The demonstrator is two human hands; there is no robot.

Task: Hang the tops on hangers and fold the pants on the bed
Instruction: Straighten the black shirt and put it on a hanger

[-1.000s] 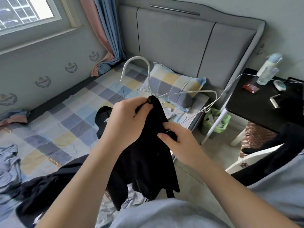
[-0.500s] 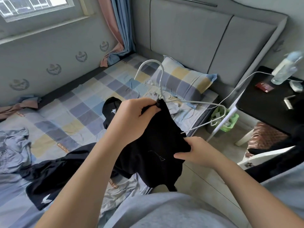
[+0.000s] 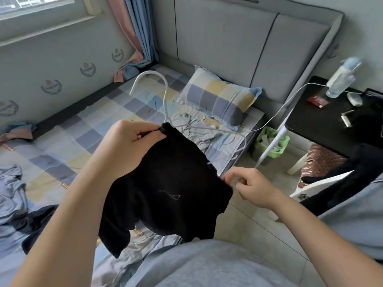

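Black top (image 3: 170,183) hangs in the air over the bed's near edge, draped on a white hanger (image 3: 165,102) whose hook stands up above its neck. The left hand (image 3: 132,146) grips the bunched collar right at the base of the hook, thumb pressed against the cloth. The right hand (image 3: 250,187) sits at the top's right shoulder edge with fingers curled; whether they pinch the fabric cannot be told. The hanger's bare right arm sticks out past the cloth towards the pillow.

Below lies the checked bed sheet (image 3: 68,137), with a pale blue garment (image 3: 10,189) crumpled at the left and a dark garment (image 3: 37,222) beside it. A checked pillow (image 3: 217,98) leans against the grey headboard (image 3: 228,48). Right of the bed stand a green bin (image 3: 271,143) and a black side table (image 3: 321,123) carrying a clear bottle (image 3: 342,77).
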